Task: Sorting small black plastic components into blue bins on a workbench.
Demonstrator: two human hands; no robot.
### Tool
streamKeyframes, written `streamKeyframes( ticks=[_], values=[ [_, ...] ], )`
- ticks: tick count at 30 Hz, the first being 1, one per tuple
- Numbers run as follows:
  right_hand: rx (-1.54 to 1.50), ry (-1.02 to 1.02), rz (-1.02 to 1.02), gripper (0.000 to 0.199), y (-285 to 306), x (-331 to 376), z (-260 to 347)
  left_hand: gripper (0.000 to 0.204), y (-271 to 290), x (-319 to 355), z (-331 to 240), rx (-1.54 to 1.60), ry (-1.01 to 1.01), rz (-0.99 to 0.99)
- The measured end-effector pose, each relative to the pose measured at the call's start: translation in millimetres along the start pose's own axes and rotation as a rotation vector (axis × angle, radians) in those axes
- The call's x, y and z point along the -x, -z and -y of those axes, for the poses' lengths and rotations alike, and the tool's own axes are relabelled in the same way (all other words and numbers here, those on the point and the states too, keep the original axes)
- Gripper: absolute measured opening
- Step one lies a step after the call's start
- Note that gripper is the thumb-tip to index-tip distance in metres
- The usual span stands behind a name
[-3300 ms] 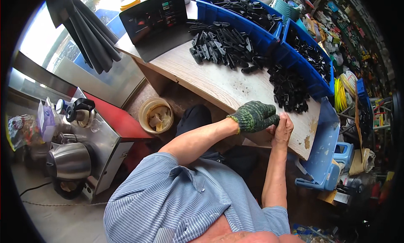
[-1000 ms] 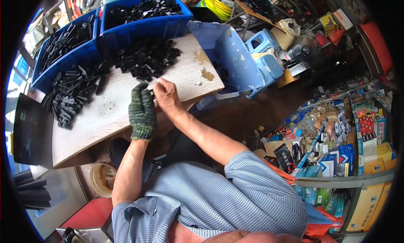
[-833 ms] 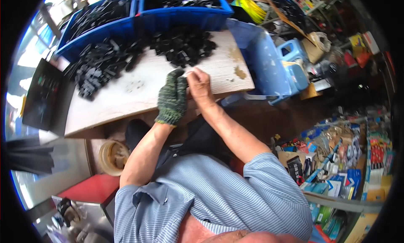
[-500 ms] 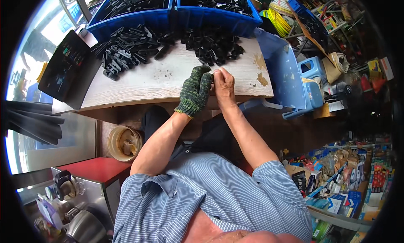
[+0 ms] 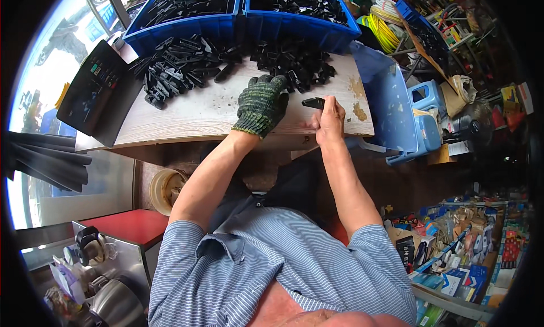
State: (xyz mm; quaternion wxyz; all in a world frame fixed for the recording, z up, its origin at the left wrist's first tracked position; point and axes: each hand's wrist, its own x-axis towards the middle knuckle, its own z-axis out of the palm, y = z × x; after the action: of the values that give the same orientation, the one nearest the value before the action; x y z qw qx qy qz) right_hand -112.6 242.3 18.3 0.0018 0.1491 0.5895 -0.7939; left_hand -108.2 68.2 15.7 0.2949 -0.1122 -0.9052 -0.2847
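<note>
My left hand point(image 5: 260, 106), in a dark green knitted glove, is over the table just short of the right-hand pile of small black plastic parts point(image 5: 292, 63). Its fingers point toward that pile, a little apart and bent down; their tips are partly hidden, and I see nothing in them. To its right my bare right hand point(image 5: 330, 120) is closed on a black plastic piece point(image 5: 313, 103), whose end sticks out leftward past the thumb. The lower fingers are smeared by motion. A second pile, of longer black plastic parts point(image 5: 181, 69), lies on the left of the table.
Two blue bins point(image 5: 184, 37) full of black parts stand along the back of the pale wooden table point(image 5: 198, 117). A dark tablet-like screen point(image 5: 93, 94) leans at the left. A light-blue plastic tub point(image 5: 391, 106) stands against the right edge, with blue stools point(image 5: 425, 131) beyond.
The hands were together at the table's front edge and have parted. My left hand has turned toward the right-hand pile; my right moved right, and a black piece now shows in it.
</note>
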Motion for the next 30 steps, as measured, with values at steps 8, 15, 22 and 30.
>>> streamKeyframes(
  ticks=[8, 15, 22, 30],
  values=[
    [-0.034, 0.016, -0.28, 0.031, 37.2, -46.4, 41.7, 0.014, -20.3, -11.6, 18.2, -0.26, 0.066, 0.205],
    [-0.131, 0.066, -0.647, 0.041, 114.0, -108.0, 75.6, 0.017, -6.7, -13.0, 26.7, -0.043, 0.22, 0.055],
    [0.087, -0.085, -0.039, 0.046, 53.9, -61.0, 40.7, 0.023, -21.3, 2.0, -13.3, 0.767, 0.517, -0.068],
    [0.211, 0.004, 0.464, 0.028, 41.0, -50.9, 9.5, 0.023, -44.8, 1.9, -51.3, 0.759, 0.377, -0.039]
  ],
)
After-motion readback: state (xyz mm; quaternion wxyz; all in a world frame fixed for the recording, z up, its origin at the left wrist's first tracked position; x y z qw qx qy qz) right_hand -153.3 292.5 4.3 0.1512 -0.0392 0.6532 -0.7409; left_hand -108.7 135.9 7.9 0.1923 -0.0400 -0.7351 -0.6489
